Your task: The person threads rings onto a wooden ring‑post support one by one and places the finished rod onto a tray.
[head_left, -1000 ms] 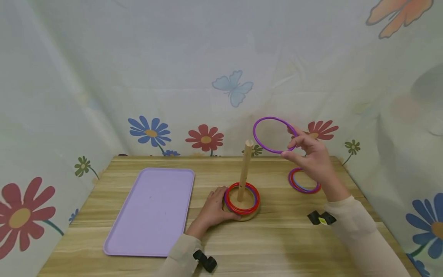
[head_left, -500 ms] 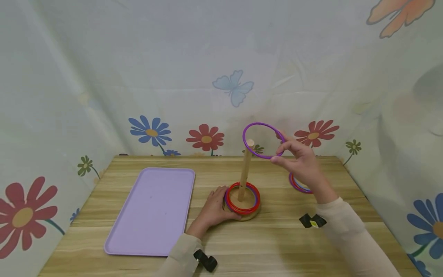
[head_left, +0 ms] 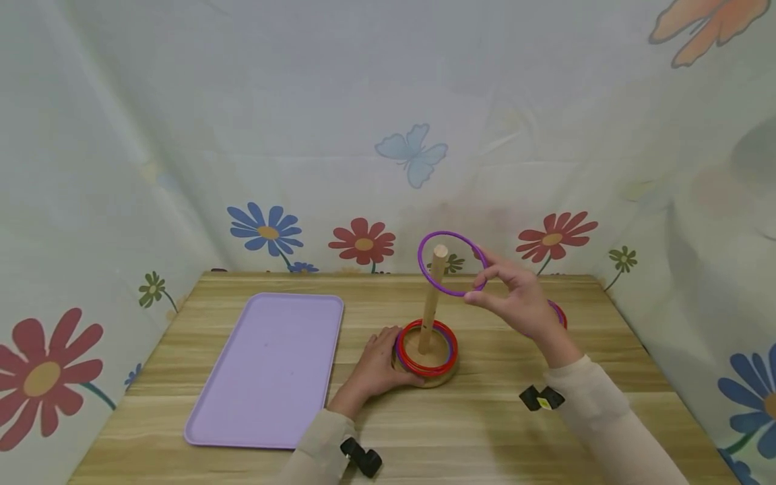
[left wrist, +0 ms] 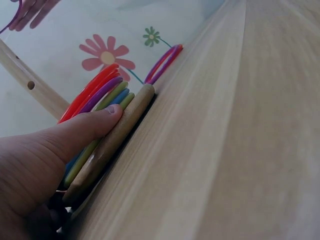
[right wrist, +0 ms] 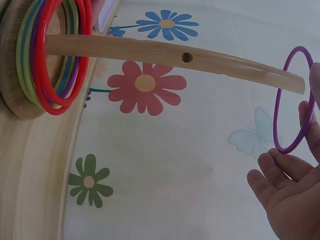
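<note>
My right hand pinches a thin purple ring between thumb and fingers. The ring is tilted and encircles the top of an upright wooden peg, whose tip shows inside the loop. Around the foot of the peg lies a stack of rings, red uppermost, with purple, green and blue beneath. They sit on the round wooden base of this ring toss stand. At the left side of the base, my left hand holds it, thumb along its near edge; its other fingers are partly hidden.
A purple tray lies on the wooden table to the left of the stand. More rings lie behind my right hand, mostly covered by it in the head view. A flowered cloth hangs behind the table.
My right hand has moved left and down with the purple ring, bringing it from right of the peg to around its tip. My left hand has stayed at the base.
</note>
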`<state>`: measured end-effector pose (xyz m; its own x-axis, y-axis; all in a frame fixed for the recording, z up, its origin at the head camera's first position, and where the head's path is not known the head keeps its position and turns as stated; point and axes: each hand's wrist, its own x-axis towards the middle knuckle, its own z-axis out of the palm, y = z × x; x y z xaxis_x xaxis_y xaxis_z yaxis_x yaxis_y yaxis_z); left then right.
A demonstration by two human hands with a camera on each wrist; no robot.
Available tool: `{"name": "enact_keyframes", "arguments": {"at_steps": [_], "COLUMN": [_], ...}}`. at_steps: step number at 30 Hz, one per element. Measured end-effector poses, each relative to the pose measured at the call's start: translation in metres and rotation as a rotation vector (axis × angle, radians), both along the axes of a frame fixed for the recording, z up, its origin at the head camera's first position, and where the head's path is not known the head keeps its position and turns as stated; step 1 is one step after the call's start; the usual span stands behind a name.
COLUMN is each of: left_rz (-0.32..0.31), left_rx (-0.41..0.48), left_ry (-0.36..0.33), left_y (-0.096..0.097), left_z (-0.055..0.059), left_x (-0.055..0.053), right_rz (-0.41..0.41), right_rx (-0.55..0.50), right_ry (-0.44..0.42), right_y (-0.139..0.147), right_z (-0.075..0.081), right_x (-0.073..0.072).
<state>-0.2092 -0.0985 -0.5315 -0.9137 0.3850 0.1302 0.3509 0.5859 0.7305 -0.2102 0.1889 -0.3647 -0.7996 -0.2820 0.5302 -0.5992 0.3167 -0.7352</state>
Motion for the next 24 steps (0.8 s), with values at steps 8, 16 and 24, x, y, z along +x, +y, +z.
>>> {"name": "enact_keyframes", "arguments": {"at_steps": [8, 16, 24], "left_rz": [-0.003, -0.006, -0.002], "left_rx": [-0.008, -0.006, -0.004], "left_ry": [0.013, 0.025, -0.018], "left_y": [0.001, 0.001, 0.0], "left_z": [0.0, 0.001, 0.001], "left_x": [-0.001, 0.0, 0.001], "right_rz": [-0.007, -0.005, 0.0], "right_rx": [0.025, 0.06, 0.078], "right_ry": [-0.013, 0.003, -0.002], "right_y": [-0.004, -0.004, -0.005], "right_z": [-0.014, -0.024, -0.035], "right_x": [0.002, 0.002, 0.003]}}
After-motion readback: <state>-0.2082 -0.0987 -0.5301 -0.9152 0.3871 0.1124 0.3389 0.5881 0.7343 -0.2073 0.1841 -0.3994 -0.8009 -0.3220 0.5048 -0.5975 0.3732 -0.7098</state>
